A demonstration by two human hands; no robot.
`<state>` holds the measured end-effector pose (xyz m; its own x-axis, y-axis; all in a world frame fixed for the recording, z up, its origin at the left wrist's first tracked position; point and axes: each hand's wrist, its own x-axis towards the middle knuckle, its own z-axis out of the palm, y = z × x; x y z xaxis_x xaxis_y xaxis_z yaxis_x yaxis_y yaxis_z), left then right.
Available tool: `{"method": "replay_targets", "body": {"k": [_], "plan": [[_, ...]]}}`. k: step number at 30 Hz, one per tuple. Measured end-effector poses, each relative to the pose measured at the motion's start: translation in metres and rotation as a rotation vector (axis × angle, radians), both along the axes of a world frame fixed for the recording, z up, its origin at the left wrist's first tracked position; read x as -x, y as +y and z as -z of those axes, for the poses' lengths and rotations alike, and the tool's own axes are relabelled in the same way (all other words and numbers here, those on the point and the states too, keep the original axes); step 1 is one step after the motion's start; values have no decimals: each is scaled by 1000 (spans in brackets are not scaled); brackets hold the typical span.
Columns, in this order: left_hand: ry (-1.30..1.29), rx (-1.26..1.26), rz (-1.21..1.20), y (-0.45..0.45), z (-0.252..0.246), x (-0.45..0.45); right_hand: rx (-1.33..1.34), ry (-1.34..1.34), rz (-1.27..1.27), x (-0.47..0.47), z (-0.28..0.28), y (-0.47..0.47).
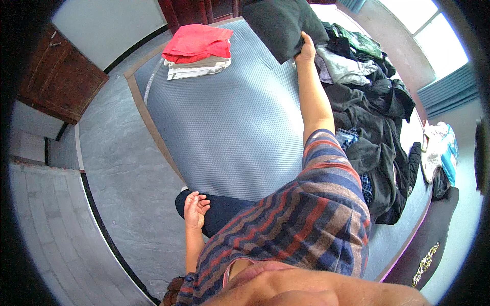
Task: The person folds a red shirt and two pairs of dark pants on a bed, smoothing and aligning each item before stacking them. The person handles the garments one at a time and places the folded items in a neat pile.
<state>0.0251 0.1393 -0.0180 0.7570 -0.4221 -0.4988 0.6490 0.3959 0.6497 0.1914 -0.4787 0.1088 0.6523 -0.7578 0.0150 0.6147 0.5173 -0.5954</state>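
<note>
My right hand (307, 50) reaches far out over the bed and grips the near edge of a dark grey folded cloth (281, 26); the thumb lies along its border and the fingers are hidden. The cloth's top runs out of view. My left hand (196, 209) rests palm up by my dark-trousered leg (226, 210), fingers loosely curled and holding nothing. Left of the dark cloth, a red folded cloth (199, 42) lies on top of white folded cloths (199, 69) in a stack.
A heap of dark clothes (367, 111) covers the bed's right side, with a light grey garment (346, 69) among it. Under everything is a blue-grey textured mattress (222, 126) with a brown edge. Bags (440, 153) stand beyond the heap. A wooden cabinet door (61, 76) is across the floor.
</note>
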Motion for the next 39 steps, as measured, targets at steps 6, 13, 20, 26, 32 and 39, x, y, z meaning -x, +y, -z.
{"method": "replay_targets", "body": {"k": [6,13,20,26,32,39], "plan": [[27,119,14,-6,-1,-9,-112,1047,213,-23,142,10],[54,196,82,-8,3,-26,997,1175,223,30,194,127],[90,117,109,-19,23,-45,1795,921,-64,215,173,245],[127,108,70,-16,31,-48,1839,996,-218,304,167,286],[16,172,17,-4,37,-38,1944,1145,-371,307,158,292],[-84,173,-68,20,36,-16,1964,1156,-335,307,156,295]]}}
